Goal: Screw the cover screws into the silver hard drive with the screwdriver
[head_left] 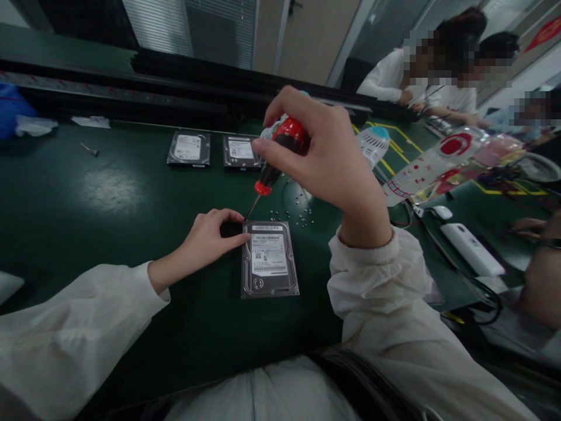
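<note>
A hard drive (269,263) lies label side up on the dark green table in front of me. My left hand (214,233) is at its upper left corner, with the thumb on the drive's edge and the forefinger by the corner. Above the drive, my right hand (319,146) grips a red and black screwdriver (275,158), held tilted. The screwdriver's tip meets the drive's upper left corner, close to my left fingertips; whether a screw is under it I cannot make out. Several small screws (304,213) lie scattered just beyond the drive.
Two more hard drives, one at left (189,148) and one at right (240,153), lie farther back. To the right are a clear bottle (433,164), a white power strip (472,249) and cables. A small brush-like item (90,149) lies at left. Other people sit at right.
</note>
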Tool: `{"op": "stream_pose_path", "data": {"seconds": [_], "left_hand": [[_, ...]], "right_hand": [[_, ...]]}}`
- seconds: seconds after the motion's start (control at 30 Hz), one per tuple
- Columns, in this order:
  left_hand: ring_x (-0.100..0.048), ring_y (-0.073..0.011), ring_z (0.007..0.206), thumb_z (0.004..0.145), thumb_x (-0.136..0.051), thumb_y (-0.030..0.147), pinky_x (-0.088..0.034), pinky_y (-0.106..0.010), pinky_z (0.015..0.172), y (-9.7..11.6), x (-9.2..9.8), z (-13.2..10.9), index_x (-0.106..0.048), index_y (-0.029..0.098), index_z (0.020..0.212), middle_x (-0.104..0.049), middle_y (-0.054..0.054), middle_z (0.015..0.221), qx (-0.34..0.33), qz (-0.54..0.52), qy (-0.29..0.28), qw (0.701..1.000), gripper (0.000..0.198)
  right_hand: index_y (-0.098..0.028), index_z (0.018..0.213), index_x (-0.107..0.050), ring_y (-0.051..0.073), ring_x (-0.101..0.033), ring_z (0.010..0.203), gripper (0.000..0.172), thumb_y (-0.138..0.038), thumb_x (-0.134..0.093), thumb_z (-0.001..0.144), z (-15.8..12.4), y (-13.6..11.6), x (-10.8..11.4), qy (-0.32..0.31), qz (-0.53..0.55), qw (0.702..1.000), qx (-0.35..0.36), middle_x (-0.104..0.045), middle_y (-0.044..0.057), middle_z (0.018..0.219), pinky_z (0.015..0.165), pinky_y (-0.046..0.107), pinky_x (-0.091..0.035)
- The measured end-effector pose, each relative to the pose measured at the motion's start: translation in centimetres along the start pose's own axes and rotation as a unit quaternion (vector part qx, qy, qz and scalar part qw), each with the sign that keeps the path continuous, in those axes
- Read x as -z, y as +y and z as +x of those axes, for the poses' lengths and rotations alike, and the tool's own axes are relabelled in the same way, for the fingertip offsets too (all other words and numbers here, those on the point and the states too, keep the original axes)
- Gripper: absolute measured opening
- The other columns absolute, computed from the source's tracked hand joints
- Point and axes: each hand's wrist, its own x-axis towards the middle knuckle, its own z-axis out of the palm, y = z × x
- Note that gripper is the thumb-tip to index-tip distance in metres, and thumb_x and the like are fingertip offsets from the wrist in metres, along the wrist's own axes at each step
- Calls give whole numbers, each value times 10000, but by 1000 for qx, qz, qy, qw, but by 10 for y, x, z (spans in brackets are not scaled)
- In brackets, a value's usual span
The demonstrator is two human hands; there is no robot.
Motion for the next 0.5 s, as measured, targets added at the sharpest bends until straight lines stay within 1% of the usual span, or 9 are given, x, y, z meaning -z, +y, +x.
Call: {"op": "stream_pose_path", "data": {"seconds": [0.03,0.07,0.13,0.17,0.27,0.33,0.4,0.47,0.5], "left_hand": [[-668,-319,1081,823,-739,582,-468,-527,1032,0,0,0,-709,235,1110,-738,-74,1133,-1,-1,0,1000,451],[-668,-319,1081,824,-738,586,-470,-526,1028,-1,0,0,-709,234,1112,-739,-75,1134,-2,-1,-1,1000,455],[-670,-316,1074,827,-737,590,-474,-520,1020,-2,0,0,-710,237,1111,-740,-73,1132,-4,-1,-1,1000,454],[-671,-315,1069,827,-737,589,-475,-518,1016,-2,-1,0,-711,238,1109,-741,-71,1128,-5,0,0,1000,450],[-670,-316,1067,831,-734,581,-469,-523,1017,-2,-1,0,-713,236,1109,-742,-69,1125,-8,4,3,1000,443],[-668,-319,1076,832,-732,580,-464,-525,1021,-1,0,0,-712,234,1113,-740,-71,1134,-7,5,1,1000,446],[-669,-318,1074,832,-733,582,-462,-524,1022,-1,0,-1,-711,233,1116,-740,-70,1136,-6,3,-1,1000,451],[-672,-315,1063,835,-735,577,-462,-524,1018,-1,0,0,-713,229,1119,-740,-70,1128,-9,3,-2,1000,449],[-673,-314,1059,839,-735,573,-463,-525,1016,-2,0,0,-715,226,1121,-739,-71,1125,-10,3,-2,1000,448]], "right_hand": [[-238,976,-572,139,-481,697,119,-334,-605,912,0,0,0,-5,0,1000,4,-579,-15,791,671,287,-331],[-240,1005,-572,139,-472,689,127,-286,-603,890,-1,0,1,-11,2,1000,10,-575,-17,793,670,288,-335],[-242,1062,-563,138,-456,677,208,-231,-595,857,-1,0,1,-22,8,1000,21,-576,-18,810,670,293,-337],[-243,1071,-558,139,-453,675,211,-236,-590,862,-1,0,1,-24,9,999,23,-575,-17,815,671,296,-333],[-243,1014,-557,144,-460,676,123,-337,-562,934,-1,-1,1,-9,8,1000,9,-562,-14,786,677,304,-317],[-244,979,-555,149,-462,672,132,-373,-555,952,-1,-1,0,1,6,1000,-1,-547,-15,759,676,307,-311],[-244,999,-553,151,-456,669,102,-306,-572,920,-1,-1,1,-4,7,1000,1,-544,-17,759,674,309,-311],[-241,1047,-548,151,-462,681,184,-227,-585,867,-1,-1,1,-14,8,1000,11,-562,-13,797,673,309,-314],[-239,1065,-544,151,-470,689,216,-220,-593,855,-1,-1,1,-19,8,1000,13,-573,-11,813,672,308,-316]]}}
